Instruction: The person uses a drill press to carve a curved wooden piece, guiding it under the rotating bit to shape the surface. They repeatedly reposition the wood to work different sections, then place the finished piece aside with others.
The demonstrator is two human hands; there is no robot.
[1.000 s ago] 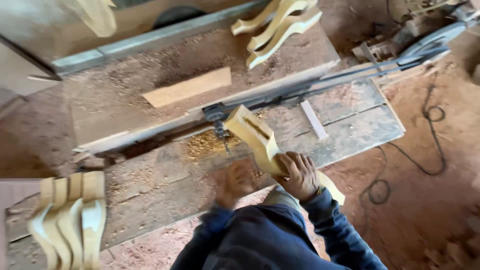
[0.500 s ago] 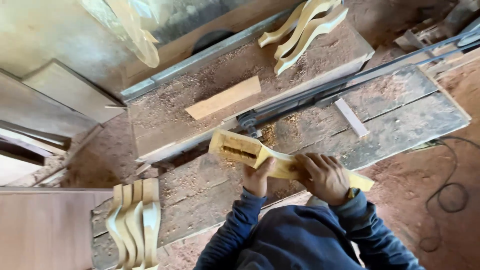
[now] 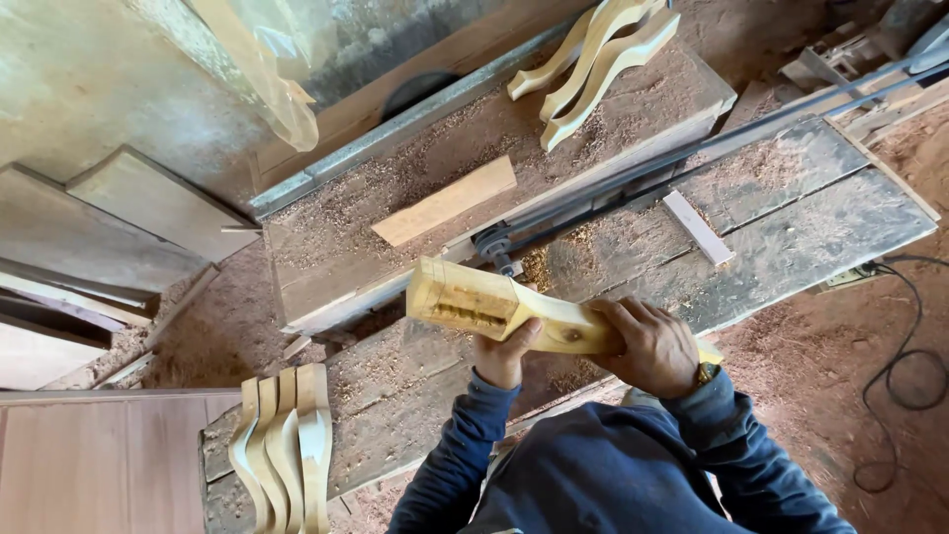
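Left hand (image 3: 504, 358) grasping carved leg (image 3: 494, 309) from below at frame centre, right hand (image 3: 652, 346) clenched over its middle, above sawdust-strewn bench (image 3: 791, 227), 4 legs (image 3: 285, 445) stacked lower left, plank (image 3: 445, 201) upper centre

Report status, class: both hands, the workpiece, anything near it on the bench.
Left hand grips carved wooden leg from below. Right hand clamps over it. Slotted end faces up. Drill spindle just beyond; bench sawdust-strewn.

Carved leg (image 3: 494, 307) was pale bare wood, smooth, unfinished, one knot. Bench planks (image 3: 791, 218) at right were grey, rough, weathered, sawdust-coated. Lower-left stacked legs (image 3: 287, 445) looked the same raw wood. Sleeves (image 3: 465, 445) were matt blue cloth.
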